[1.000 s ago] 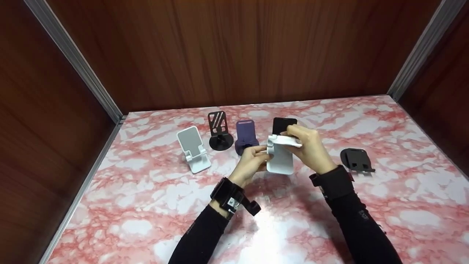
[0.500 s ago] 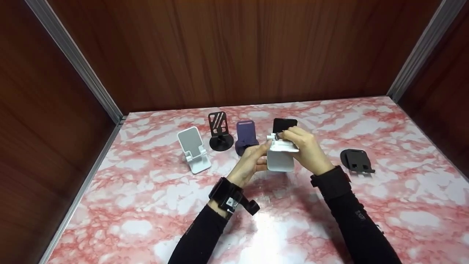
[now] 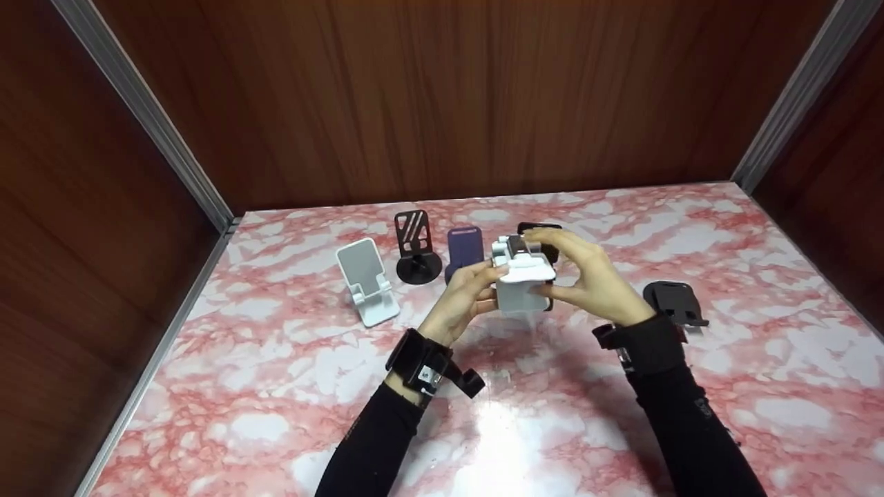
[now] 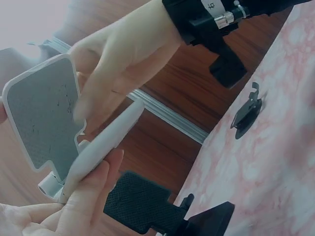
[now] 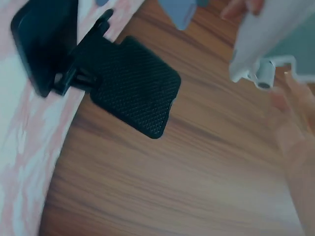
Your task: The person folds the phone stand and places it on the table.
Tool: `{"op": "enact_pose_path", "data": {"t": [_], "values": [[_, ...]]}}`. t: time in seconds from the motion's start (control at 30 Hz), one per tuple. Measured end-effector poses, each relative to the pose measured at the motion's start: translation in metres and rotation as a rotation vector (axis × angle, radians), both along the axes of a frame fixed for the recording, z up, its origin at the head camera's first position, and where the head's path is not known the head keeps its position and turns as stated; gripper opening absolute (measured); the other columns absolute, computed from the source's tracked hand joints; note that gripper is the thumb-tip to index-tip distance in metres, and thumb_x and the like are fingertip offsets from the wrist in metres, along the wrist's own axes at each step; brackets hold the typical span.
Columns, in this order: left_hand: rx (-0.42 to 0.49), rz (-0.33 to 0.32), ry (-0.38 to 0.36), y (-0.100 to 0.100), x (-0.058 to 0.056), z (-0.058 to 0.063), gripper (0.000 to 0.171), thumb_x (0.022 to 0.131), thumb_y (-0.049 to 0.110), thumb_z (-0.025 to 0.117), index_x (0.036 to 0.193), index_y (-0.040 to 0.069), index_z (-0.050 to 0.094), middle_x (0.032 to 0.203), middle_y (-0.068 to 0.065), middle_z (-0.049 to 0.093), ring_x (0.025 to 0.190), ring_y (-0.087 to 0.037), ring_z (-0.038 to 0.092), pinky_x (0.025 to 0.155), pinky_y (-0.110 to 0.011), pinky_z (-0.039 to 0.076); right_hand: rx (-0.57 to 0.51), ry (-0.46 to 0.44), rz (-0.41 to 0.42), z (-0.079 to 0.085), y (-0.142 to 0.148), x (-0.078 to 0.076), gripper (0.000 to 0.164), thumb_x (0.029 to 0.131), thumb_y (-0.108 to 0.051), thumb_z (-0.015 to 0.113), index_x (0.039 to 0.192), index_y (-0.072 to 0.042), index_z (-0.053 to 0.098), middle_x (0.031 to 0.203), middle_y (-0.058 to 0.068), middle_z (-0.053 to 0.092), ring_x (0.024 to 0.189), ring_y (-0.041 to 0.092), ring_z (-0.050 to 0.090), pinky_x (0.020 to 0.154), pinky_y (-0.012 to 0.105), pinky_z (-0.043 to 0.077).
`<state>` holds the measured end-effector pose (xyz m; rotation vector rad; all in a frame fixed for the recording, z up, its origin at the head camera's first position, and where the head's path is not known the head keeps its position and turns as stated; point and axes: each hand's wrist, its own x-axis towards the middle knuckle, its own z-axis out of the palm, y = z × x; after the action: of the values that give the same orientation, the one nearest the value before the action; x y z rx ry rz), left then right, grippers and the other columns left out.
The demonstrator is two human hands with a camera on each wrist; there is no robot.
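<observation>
A white phone stand (image 3: 526, 272) with a grey pad is held up over the table between both hands. My left hand (image 3: 457, 298) pinches its left side, thumb in front and fingers behind. My right hand (image 3: 595, 276) spans the stand from the right, index finger along the top and thumb on the lower plate. In the left wrist view the padded plate (image 4: 44, 115) is folded out at an angle from the other plate, with right-hand fingers (image 4: 81, 105) at its edge. In the right wrist view the stand's hinge (image 5: 266, 73) shows beside blurred fingers.
A second white phone stand (image 3: 369, 283), a black slotted one (image 3: 414, 241) and a purple one (image 3: 465, 247) stand to the left. Behind my right hand is a partly hidden black stand (image 3: 550, 254). Another dark stand (image 3: 677, 304) lies at the right. Wood-patterned panels (image 3: 442, 96) enclose the table.
The upper plate of the white stand has tilted down toward me, over the lower plate. The stand has risen slightly and moved left. My right hand's thumb and index finger have spread wider.
</observation>
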<state>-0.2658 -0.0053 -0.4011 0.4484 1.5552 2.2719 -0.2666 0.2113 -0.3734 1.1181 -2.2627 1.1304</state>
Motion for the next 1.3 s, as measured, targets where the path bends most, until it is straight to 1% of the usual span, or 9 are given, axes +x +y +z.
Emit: {"op": "enact_pose_path", "data": {"t": [0.13, 0.23, 0.37, 0.47, 0.57, 0.67, 0.83, 1.07, 1.3], "values": [[-0.007, 0.022, -0.005, -0.001, -0.001, -0.001, 0.055, 0.089, 0.02, 0.058, 0.131, -0.014, 0.046, 0.098, -0.012, 0.068, 0.085, -0.019, 0.067, 0.073, -0.028, 0.058, -0.093, -0.257, 0.051, 0.001, 0.007, 0.003, 0.081, 0.078, 0.003, 0.079, 0.148, -0.004, 0.038, 0.149, 0.011, 0.039, 0.137, 0.025, 0.034, 0.115, 0.034, 0.025], [-0.005, 0.029, -0.003, -0.003, -0.003, -0.002, 0.055, 0.088, 0.018, 0.058, 0.132, -0.014, 0.046, 0.099, -0.012, 0.067, 0.086, -0.02, 0.067, 0.075, -0.029, 0.058, -0.157, -0.376, 0.057, 0.001, 0.01, 0.004, 0.073, 0.088, 0.004, 0.068, 0.151, -0.005, 0.031, 0.151, 0.013, 0.035, 0.139, 0.024, 0.03, 0.116, 0.036, 0.023], [-0.002, 0.025, 0.008, -0.005, -0.004, -0.001, 0.055, 0.088, 0.015, 0.059, 0.134, -0.013, 0.045, 0.102, -0.013, 0.067, 0.088, -0.021, 0.067, 0.079, -0.032, 0.057, -0.119, -0.51, 0.023, 0.002, 0.012, 0.004, 0.058, 0.098, -0.011, 0.058, 0.15, -0.005, 0.032, 0.145, 0.015, 0.041, 0.133, 0.028, 0.039, 0.111, 0.045, 0.033], [-0.008, 0.025, 0.016, -0.007, -0.005, -0.001, 0.054, 0.088, 0.013, 0.06, 0.134, -0.012, 0.046, 0.104, -0.013, 0.067, 0.089, -0.021, 0.067, 0.081, -0.033, 0.057, -0.093, -0.666, 0.045, 0.002, 0.014, 0.004, 0.057, 0.101, -0.02, 0.054, 0.15, -0.003, 0.031, 0.141, 0.019, 0.045, 0.127, 0.03, 0.045, 0.106, 0.049, 0.037], [-0.005, 0.021, 0.023, -0.008, -0.006, -0.003, 0.053, 0.089, 0.011, 0.06, 0.135, -0.011, 0.046, 0.106, -0.014, 0.067, 0.091, -0.021, 0.067, 0.082, -0.033, 0.057, -0.15, -0.814, 0.089, 0.001, 0.014, 0.002, 0.059, 0.1, -0.022, 0.055, 0.149, 0.001, 0.031, 0.136, 0.021, 0.048, 0.122, 0.027, 0.052, 0.104, 0.047, 0.041], [0.004, 0.018, 0.023, -0.009, -0.007, -0.003, 0.054, 0.088, 0.009, 0.061, 0.136, -0.011, 0.045, 0.109, -0.016, 0.067, 0.092, -0.02, 0.067, 0.083, -0.033, 0.056, -0.243, -0.917, 0.135, 0.0, 0.012, 0.0, 0.062, 0.099, -0.017, 0.058, 0.147, 0.009, 0.028, 0.131, 0.024, 0.05, 0.115, 0.025, 0.058, 0.1, 0.045, 0.045], [0.015, 0.007, 0.025, -0.011, -0.008, -0.001, 0.056, 0.088, 0.005, 0.061, 0.138, -0.012, 0.042, 0.116, -0.023, 0.064, 0.092, -0.021, 0.067, 0.084, -0.034, 0.056, -0.342, -0.997, 0.165, -0.003, 0.011, -0.001, 0.065, 0.096, -0.008, 0.06, 0.144, 0.017, 0.024, 0.124, 0.021, 0.052, 0.107, 0.021, 0.061, 0.095, 0.041, 0.05], [0.047, -0.012, 0.039, -0.013, -0.009, 0.001, 0.055, 0.089, -0.002, 0.058, 0.138, -0.015, 0.039, 0.124, -0.029, 0.058, 0.098, -0.023, 0.065, 0.087, -0.034, 0.055, -0.456, -1.043, 0.184, -0.004, 0.006, -0.001, 0.065, 0.093, 0.002, 0.06, 0.143, 0.017, 0.022, 0.121, 0.017, 0.051, 0.101, 0.021, 0.062, 0.09, 0.034, 0.053], [0.056, -0.013, 0.043, -0.013, -0.009, 0.002, 0.054, 0.088, -0.007, 0.058, 0.138, -0.016, 0.039, 0.121, -0.028, 0.059, 0.095, -0.022, 0.064, 0.084, -0.031, 0.056, -0.477, -1.058, 0.152, -0.004, 0.004, -0.001, 0.064, 0.09, 0.008, 0.06, 0.142, 0.018, 0.024, 0.114, 0.014, 0.056, 0.095, 0.019, 0.063, 0.085, 0.03, 0.055]]}}
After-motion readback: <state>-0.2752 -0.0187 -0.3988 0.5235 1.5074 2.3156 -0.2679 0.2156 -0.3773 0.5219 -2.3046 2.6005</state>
